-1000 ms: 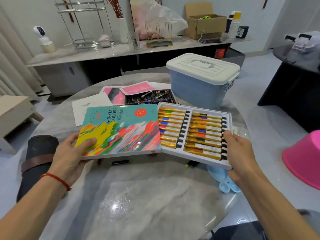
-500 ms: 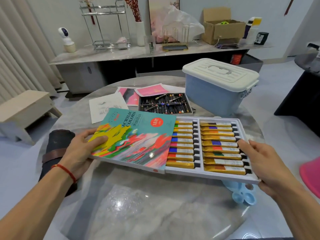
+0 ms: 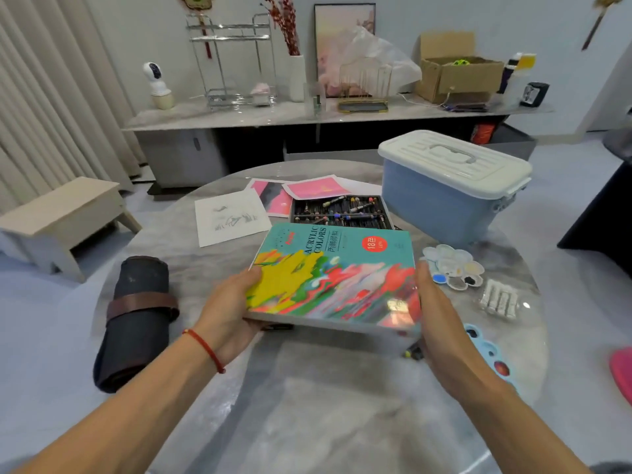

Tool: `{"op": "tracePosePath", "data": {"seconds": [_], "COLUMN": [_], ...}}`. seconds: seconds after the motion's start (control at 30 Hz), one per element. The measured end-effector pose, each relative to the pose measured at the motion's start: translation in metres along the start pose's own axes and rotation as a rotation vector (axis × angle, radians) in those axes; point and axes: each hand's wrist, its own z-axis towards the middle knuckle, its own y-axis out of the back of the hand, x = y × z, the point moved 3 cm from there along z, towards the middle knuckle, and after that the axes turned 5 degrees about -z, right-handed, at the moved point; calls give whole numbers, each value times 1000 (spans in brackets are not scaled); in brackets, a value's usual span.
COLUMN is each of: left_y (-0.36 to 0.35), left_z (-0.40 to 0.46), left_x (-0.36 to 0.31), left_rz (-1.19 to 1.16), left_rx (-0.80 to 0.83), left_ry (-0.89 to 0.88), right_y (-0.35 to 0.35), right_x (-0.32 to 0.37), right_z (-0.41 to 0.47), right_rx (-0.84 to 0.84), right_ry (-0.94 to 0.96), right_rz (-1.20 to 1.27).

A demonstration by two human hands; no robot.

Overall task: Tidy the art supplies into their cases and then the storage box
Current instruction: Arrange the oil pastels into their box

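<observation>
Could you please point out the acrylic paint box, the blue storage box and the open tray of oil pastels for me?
acrylic paint box (image 3: 337, 278): head view, middle of its colourful cover.
blue storage box (image 3: 441, 196): head view, its blue front wall.
tray of oil pastels (image 3: 342, 212): head view, middle of the pastel rows.

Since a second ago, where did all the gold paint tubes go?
The white tray of tubes slid left into the colourful acrylic paint box, so the tubes are hidden. The right hand pushed it in and now lies flat against the box's end. The left hand still grips the other end. The blue lidded storage box stayed shut.
</observation>
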Motion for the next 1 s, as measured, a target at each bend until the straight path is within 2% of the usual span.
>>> {"op": "tracePosePath", "data": {"seconds": [0.1,0.27,0.4,0.47,0.57,0.67,0.7,0.77,0.83,0.9,0.97,1.0], "left_y": [10,21,34,56,71,47,48,55,48,26,-6,-24], "left_z": [14,47,88,138,182,148,150,154,142,135,141,147], "left_x": [-27,-69,-78,-74,-74,-84,-85,-81,-80,-78,-68,-59], "left_rz": [-156,-397,-404,-389,-481,-564,-510,-217,55,488,753,809], "left_rx": [-102,-104,-209,-286,-392,-461,-501,-623,-741,-846,-632,-487], "left_ry": [-22,-86,-69,-110,-232,-257,-208,-155,-245,-348,-506,-496], "right_y": [-18,-50,-67,-71,-72,-65,-61,-51,-42,-34,-29,-26], "right_x": [18,36,55,57,47,27,22,12,10,14,10,5], "right_z": [8,28,53,65,85,115,128,154,180,201,218,224], "right_rx": [32,144,246,286,245,158,113,-17,-149,-247,-279,-275], "right_ry": [29,-11,71,127,216,245,240,240,236,174,51,0], "right_rz": [-15,-190,-479,-635,-834,-1027,-1067,-1107,-1145,-1214,-1217,-1195]}}
